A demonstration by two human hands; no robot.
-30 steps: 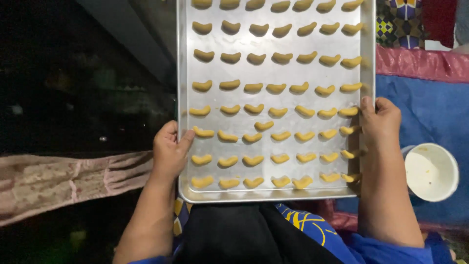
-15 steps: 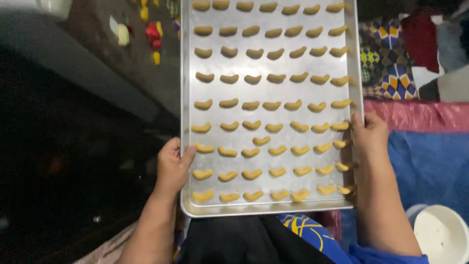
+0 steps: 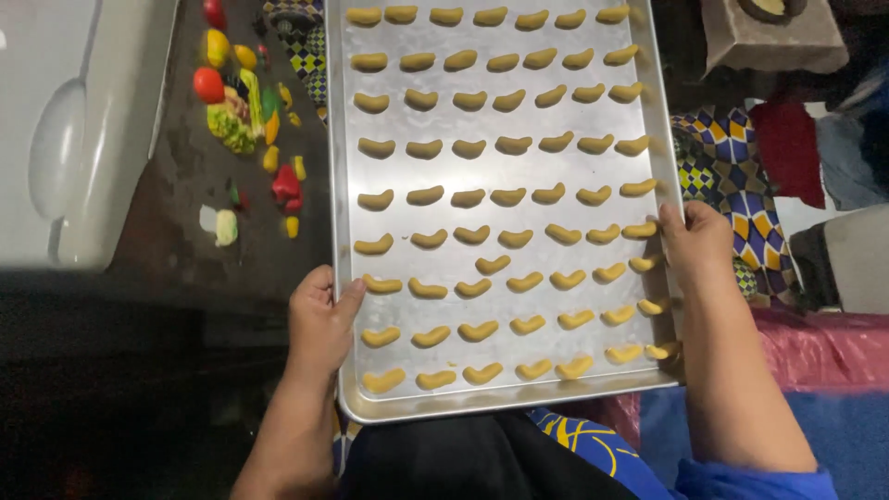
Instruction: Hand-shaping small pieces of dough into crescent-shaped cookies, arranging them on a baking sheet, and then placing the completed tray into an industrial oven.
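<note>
- Left hand (image 3: 319,324) grips the baking tray (image 3: 505,167) at its 8 o'clock edge; right hand (image 3: 694,243) grips at 3 o'clock.
- Tray (loaded with crescent dough pieces (image 3: 491,265)) has shifted forward toward 12 o'clock; carrying is under way.

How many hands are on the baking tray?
2. The left hand holds the baking tray at its left rim, low down; the right hand at its right rim, higher. None hidden.
</note>
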